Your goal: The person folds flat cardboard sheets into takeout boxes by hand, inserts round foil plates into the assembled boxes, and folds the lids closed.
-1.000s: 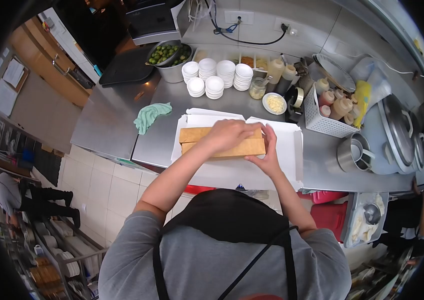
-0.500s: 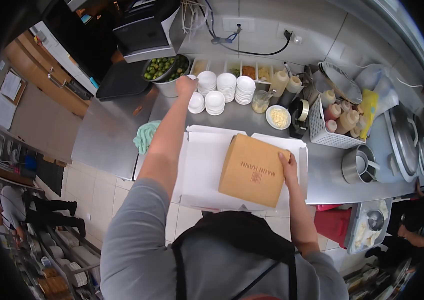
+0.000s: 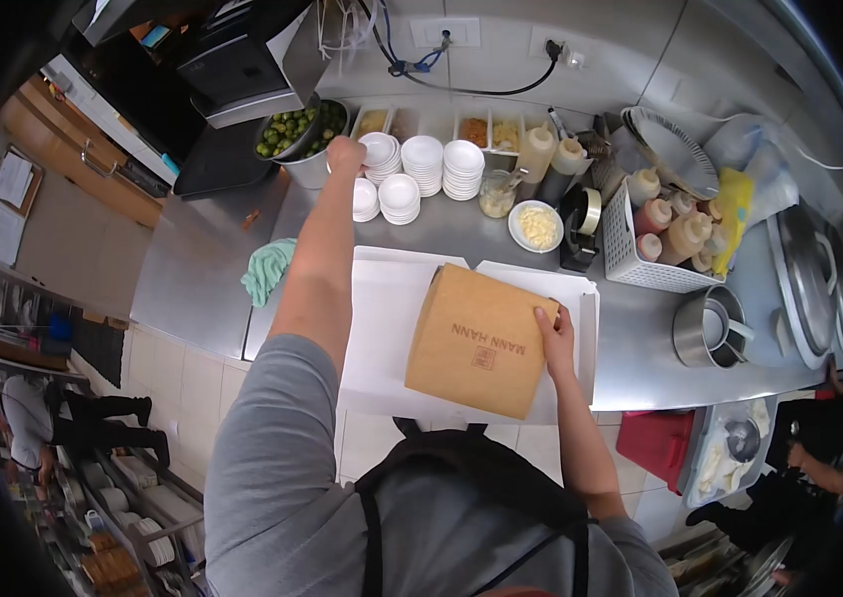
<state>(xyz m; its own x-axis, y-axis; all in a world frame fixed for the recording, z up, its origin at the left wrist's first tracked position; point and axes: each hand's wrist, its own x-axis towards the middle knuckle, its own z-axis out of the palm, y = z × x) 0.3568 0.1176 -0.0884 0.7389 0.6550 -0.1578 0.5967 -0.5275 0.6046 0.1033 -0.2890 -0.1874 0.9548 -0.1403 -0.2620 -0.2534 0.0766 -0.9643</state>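
My left hand (image 3: 347, 156) is stretched to the back of the counter, its fingers curled beside a stack of small white bowls (image 3: 380, 149) and a bucket of green limes (image 3: 307, 171). What those fingers hold, if anything, is hidden from above. With its thumb on top, my right hand (image 3: 558, 340) grips the right edge of a brown cardboard box (image 3: 481, 338) printed "MANN HANN". The box sits slightly turned on an open white cardboard box (image 3: 377, 328) at the counter's front edge. More white bowls (image 3: 400, 196) stand stacked nearby.
Behind the white box are a bowl of chopped pale food (image 3: 536, 228), a jar (image 3: 497, 194) and a tape dispenser (image 3: 581, 234). To the right stand a basket of squeeze bottles (image 3: 655, 269) and metal pots (image 3: 705, 328). A green cloth (image 3: 267, 271) lies left; other people work at both sides.
The whole view has shifted, so the counter appears further left. My left hand has moved slightly further back beside the bowls. My right hand keeps its grip on the brown box.
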